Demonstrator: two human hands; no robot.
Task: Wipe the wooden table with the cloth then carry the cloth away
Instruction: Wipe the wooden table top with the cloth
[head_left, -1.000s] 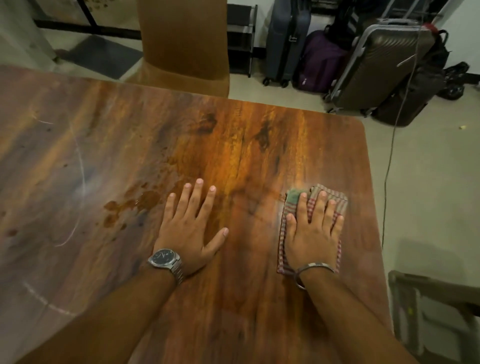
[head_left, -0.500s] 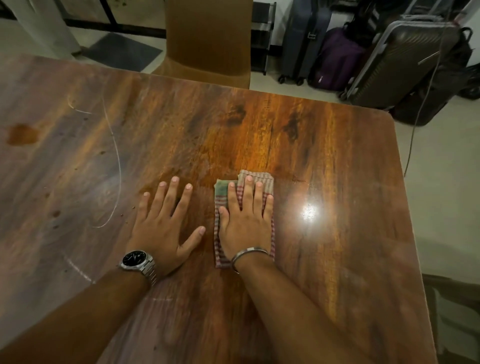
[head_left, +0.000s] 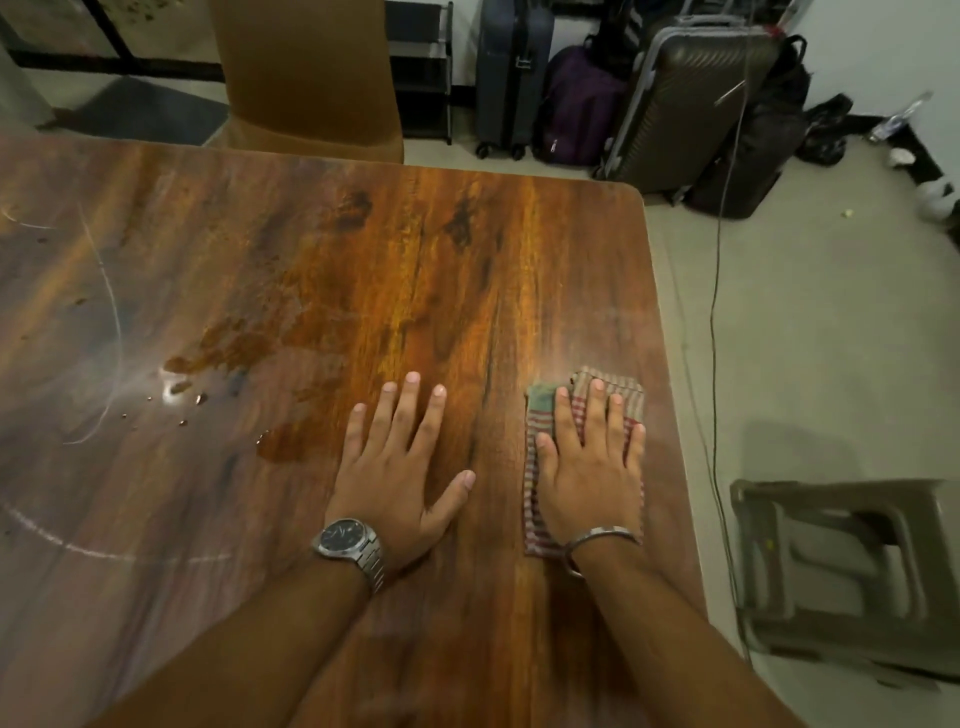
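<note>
A glossy wooden table (head_left: 467, 270) fills most of the view. A folded cloth (head_left: 540, 410) with red, white and green stripes lies near the table's right edge. My right hand (head_left: 589, 478) presses flat on top of it, fingers spread, covering most of it. My left hand (head_left: 400, 478), with a wristwatch, rests flat on the bare wood just left of the cloth and holds nothing. Wet smears and droplets (head_left: 228, 348) sit on the wood left of my left hand.
A brown chair (head_left: 306, 78) stands at the table's far edge. Suitcases and bags (head_left: 691, 98) line the back wall. A thin cable (head_left: 719, 291) hangs down on the right. A grey plastic stool (head_left: 852, 571) lies tipped on the floor at the right.
My right hand has slid the cloth rightward from beside my left hand to near the table's right edge. My left hand stays flat on the wood.
</note>
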